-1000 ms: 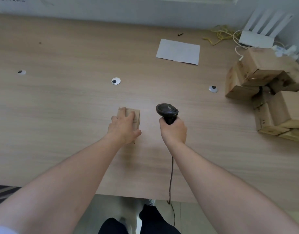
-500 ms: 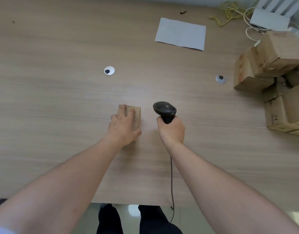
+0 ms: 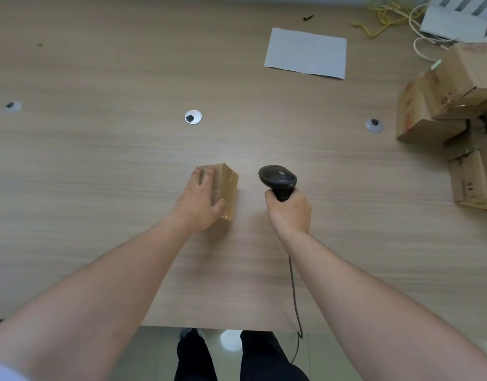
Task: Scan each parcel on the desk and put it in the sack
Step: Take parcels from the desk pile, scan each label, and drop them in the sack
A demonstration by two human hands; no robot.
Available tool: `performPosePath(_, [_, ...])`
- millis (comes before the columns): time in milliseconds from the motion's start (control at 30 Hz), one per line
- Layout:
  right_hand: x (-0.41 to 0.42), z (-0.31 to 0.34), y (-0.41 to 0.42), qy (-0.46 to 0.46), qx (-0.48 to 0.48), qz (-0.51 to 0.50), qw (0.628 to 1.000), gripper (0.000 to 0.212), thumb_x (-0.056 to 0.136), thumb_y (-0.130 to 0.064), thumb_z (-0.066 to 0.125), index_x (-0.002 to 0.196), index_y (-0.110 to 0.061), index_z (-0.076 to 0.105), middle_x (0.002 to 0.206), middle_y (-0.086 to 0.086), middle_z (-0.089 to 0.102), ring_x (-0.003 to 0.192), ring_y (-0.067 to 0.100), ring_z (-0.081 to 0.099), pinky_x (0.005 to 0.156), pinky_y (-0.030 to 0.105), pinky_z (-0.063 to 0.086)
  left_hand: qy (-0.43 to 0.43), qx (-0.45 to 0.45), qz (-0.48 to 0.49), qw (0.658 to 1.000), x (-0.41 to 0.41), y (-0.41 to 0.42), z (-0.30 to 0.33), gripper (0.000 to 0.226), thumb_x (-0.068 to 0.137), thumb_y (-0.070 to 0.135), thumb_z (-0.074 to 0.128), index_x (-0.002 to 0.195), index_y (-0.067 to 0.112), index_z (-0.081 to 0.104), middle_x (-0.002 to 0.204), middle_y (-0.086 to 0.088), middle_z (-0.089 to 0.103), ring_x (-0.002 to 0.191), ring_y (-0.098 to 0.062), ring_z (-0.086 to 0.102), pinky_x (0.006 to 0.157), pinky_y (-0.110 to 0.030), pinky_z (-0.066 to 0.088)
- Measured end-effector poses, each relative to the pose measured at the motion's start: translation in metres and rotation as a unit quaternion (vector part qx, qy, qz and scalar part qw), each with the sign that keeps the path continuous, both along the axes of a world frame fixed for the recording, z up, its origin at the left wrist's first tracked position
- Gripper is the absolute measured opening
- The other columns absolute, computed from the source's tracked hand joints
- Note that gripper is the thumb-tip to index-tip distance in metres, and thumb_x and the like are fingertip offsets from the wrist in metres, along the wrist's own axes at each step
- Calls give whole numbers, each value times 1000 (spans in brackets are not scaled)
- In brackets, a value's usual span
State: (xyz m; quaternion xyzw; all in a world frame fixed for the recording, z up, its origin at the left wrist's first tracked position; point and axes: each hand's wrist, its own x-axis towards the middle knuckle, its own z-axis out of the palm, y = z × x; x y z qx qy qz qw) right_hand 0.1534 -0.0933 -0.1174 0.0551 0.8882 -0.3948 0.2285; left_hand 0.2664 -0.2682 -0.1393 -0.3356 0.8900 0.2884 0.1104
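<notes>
A small brown cardboard parcel [image 3: 227, 188] stands on the wooden desk [image 3: 99, 174] near its middle. My left hand [image 3: 199, 200] lies over the parcel's top and left side, fingers along it and thumb wrapped round the near corner. To its right my right hand [image 3: 289, 213] grips the handle of a black barcode scanner [image 3: 278, 178], whose head points away from me. The scanner's cable [image 3: 294, 292] runs back over the desk's front edge. No sack is in view.
A heap of brown parcels [image 3: 451, 111] fills the right edge of the desk. A white sheet of paper [image 3: 305, 53] lies at the back, with yellow and white cables [image 3: 388, 15] and a white device [image 3: 454, 23] behind it. Three round cable grommets [image 3: 193, 117] dot the desk.
The camera has tilted down and a little left. Both hands keep the same hold; the parcel looks tipped up slightly, showing more of its right side.
</notes>
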Motion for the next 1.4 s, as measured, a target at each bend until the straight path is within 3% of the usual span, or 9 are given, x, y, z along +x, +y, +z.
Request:
performPosePath(133, [6, -1, -9, 5, -5, 7, 1000, 19, 86, -41, 69, 86, -23, 64, 86, 0, 71, 85, 28, 68, 73, 36, 54, 17, -5, 35, 999, 14, -15, 4, 73, 101, 29, 52, 163, 21, 15, 153, -15, 33, 125, -42, 53, 102, -46, 46])
performPosePath(233, [11, -3, -14, 3, -7, 11, 1000, 20, 85, -41, 69, 86, -22, 65, 87, 1, 71, 85, 29, 68, 75, 38, 56, 31, 1, 65, 997, 21, -22, 0, 73, 101, 16, 44, 165, 35, 15, 142, -13, 46, 121, -38, 53, 101, -44, 44])
performPosePath(367, [14, -4, -19, -1, -17, 20, 1000, 19, 85, -41, 68, 84, -22, 63, 84, 0, 70, 83, 27, 68, 71, 35, 52, 39, -24, 110, 993, 31, -34, -6, 61, 100, 10, 45, 151, 42, 48, 150, -11, 41, 128, -39, 50, 106, -43, 45])
performPosePath(500, [14, -5, -22, 1, -19, 25, 1000, 19, 86, -40, 67, 83, -22, 62, 84, -1, 70, 83, 27, 67, 70, 33, 49, -29, -43, 140, 989, 34, -34, 2, 52, 98, 42, 58, 148, 50, 48, 156, -13, 24, 138, -40, 31, 113, -49, 39])
performPosePath(600, [14, -7, -22, 1, -24, 26, 999, 18, 86, -40, 68, 82, -23, 61, 84, -1, 69, 82, 27, 67, 71, 34, 51, -51, -52, 133, 988, 35, -31, 8, 83, 75, 69, 75, 149, 57, 39, 139, -8, 30, 131, -34, 34, 111, -48, 42])
performPosePath(867, [14, -11, -17, -9, -52, 56, 997, 20, 83, -37, 67, 74, -23, 58, 72, -3, 64, 72, 25, 64, 67, 39, 55, 4, 28, 170, 985, 37, -33, -2, 87, 80, 40, 80, 154, 54, 36, 121, -6, 43, 111, -30, 54, 106, -35, 45])
performPosePath(1033, [16, -13, -12, -36, -76, 91, 992, 21, 77, -38, 66, 67, -23, 55, 59, -6, 59, 58, 25, 60, 56, 35, 49, 90, 85, 209, 970, 43, -42, -2, 78, 79, 28, 82, 150, 37, 52, 142, -2, 59, 124, -18, 58, 109, -30, 44])
performPosePath(1233, [18, -13, -10, -40, -100, 125, 986, 21, 78, -35, 69, 68, -23, 56, 61, -4, 61, 58, 23, 57, 59, 33, 48, 94, 143, 219, 961, 44, -43, -2, 85, 67, 42, 79, 146, 51, 50, 140, 0, 52, 107, -17, 67, 104, -40, 54])
performPosePath(1400, [17, -14, -8, -36, -96, 128, 986, 20, 80, -34, 69, 68, -22, 57, 63, -3, 62, 59, 23, 59, 59, 33, 48, 73, 133, 216, 965, 42, -40, -2, 87, 83, 13, 78, 156, 43, 41, 132, -6, 38, 87, -15, 64, 94, -30, 50])
